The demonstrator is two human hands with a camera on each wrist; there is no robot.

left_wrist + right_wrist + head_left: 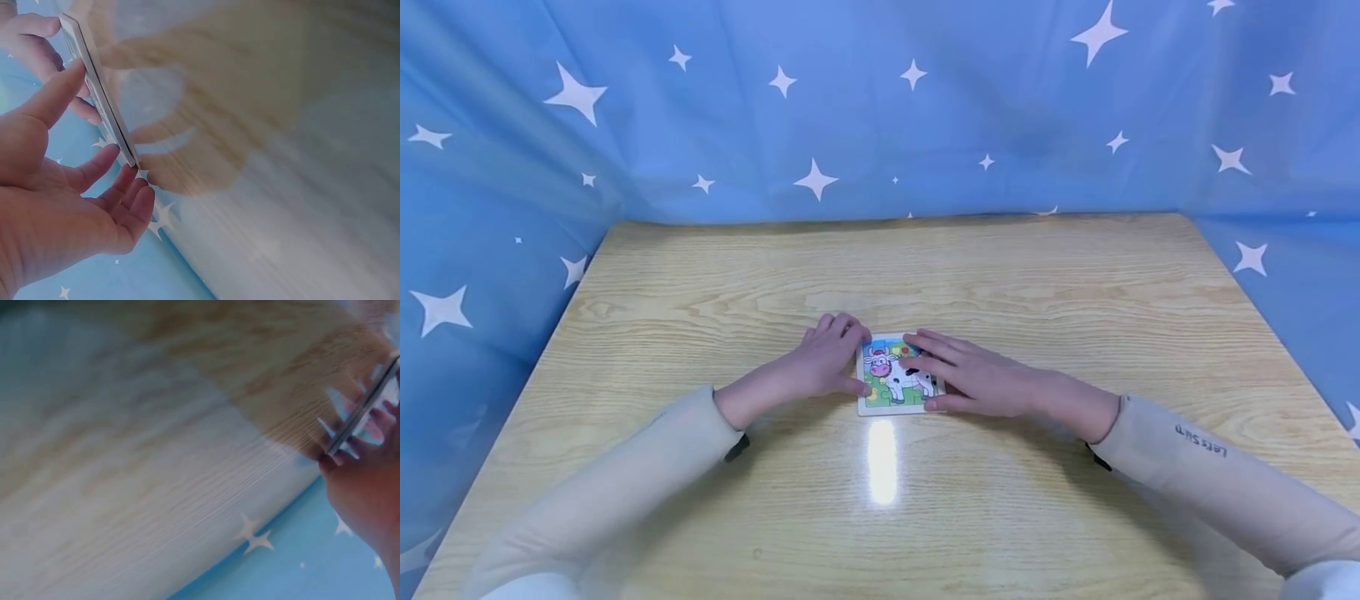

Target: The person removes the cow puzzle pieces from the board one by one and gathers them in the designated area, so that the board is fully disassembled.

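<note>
A small square cow jigsaw puzzle [893,385] in a white frame lies flat on the table, its pieces fitted together. At its left side is my left hand [827,360], the thumb on the lower left of the picture and a fingertip at the far left corner. My right hand [992,381] reaches over the right part with fingers spread and fairly straight, touching the picture and covering some of it. In the left wrist view the frame's edge [103,94] shows beside the left thumb and fingertips. The right wrist view catches the frame's edge [362,412] by the right fingers.
The wood-grain table [1037,275] is glossy and mirrors a bright light near the puzzle. A blue curtain [865,108] with white stars hangs behind the table and along its sides.
</note>
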